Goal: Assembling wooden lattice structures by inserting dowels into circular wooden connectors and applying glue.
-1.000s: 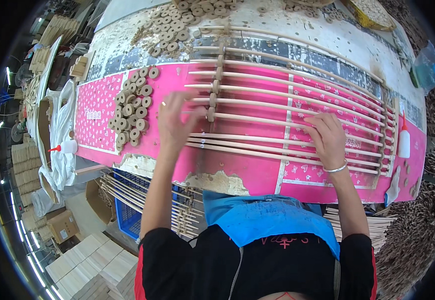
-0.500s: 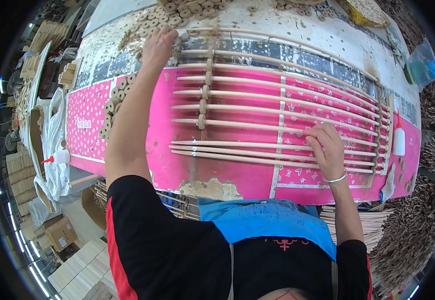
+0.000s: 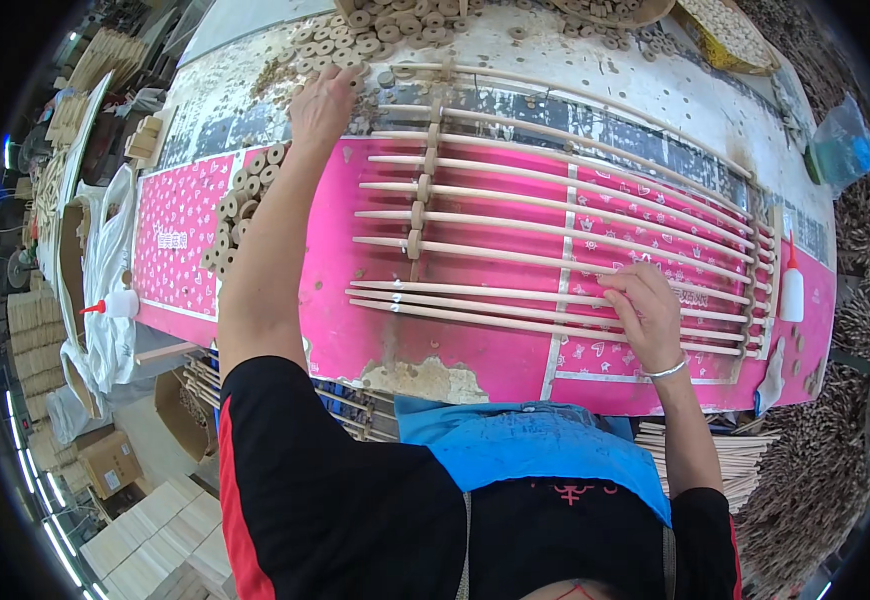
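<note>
My left hand [image 3: 321,108] reaches to the far left of the table, its curled fingertips among loose round wooden rings [image 3: 367,45]. Whether a ring is between those fingers is hidden. At the right, my right hand [image 3: 647,312] has thumb and fingers closed on a pale wooden dowel [image 3: 515,256] in the nearer part of a row. Several dowels lie side by side, running left to right. Rings sit along a crosswise strip [image 3: 415,243] near their left ends, and another crosswise strip [image 3: 750,318] lies near their right ends. The nearest dowels [image 3: 455,291] lie close together, without rings at their left ends.
A pink patterned cover [image 3: 180,215] lies on the worn table. More rings [image 3: 223,237] lie beside my left forearm. Red-tipped white bottles stand or lie at the right [image 3: 792,290] and left [image 3: 120,304]. A clear bag [image 3: 843,150] hangs at the right edge; bundled sticks [image 3: 805,480] lie below.
The view has shifted slightly. My left hand stays among the loose rings, its fingers a little nearer to me. My right hand keeps its place on the dowels.
</note>
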A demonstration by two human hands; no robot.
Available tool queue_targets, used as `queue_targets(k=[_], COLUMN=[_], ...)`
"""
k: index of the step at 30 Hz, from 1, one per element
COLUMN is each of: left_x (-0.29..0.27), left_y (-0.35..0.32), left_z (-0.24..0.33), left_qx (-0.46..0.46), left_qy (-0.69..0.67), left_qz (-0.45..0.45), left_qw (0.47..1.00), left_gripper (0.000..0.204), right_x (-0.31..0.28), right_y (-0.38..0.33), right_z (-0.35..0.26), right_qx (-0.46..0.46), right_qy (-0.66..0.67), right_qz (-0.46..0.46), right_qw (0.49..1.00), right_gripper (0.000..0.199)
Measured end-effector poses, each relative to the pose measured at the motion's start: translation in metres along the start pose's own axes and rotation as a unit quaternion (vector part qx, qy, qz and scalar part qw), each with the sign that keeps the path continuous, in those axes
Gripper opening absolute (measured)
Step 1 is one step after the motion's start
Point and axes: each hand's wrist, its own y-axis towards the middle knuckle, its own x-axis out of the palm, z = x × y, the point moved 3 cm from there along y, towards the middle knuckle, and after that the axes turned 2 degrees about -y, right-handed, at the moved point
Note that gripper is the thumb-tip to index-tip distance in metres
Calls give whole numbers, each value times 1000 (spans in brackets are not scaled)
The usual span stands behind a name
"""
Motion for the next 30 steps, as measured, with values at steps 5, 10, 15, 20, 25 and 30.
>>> queue_targets(k=[5,10,15,20,25,30], left_x=[2,-25,-74,-120,-131,-129], left_y=[5,-11,-108,-206,-244,-252], left_z=[3,-9,1,31,47,62], left_qx=[49,-92,-242,-337,-384,-390], left_qy=[101,-158,-512,-556,-611,-660], left_qz=[-23,11,-21,-32,-25,-33], left_qw=[993,983,824,759,692,641], left_gripper=[22,30,42,42,40,38], right_x=[3,3,13,21,20,15], right_y=[0,1,-5,-7,-10,-11], right_z=[0,0,-3,-2,-3,-5], right_qx=[-12,1,-45,-53,10,-2], right_qy=[8,11,-32,-63,29,40], right_qz=[-11,-34,-38,-56,-41,-16], right_qw=[1000,999,998,995,999,999], right_gripper=[10,15,19,17,13,11])
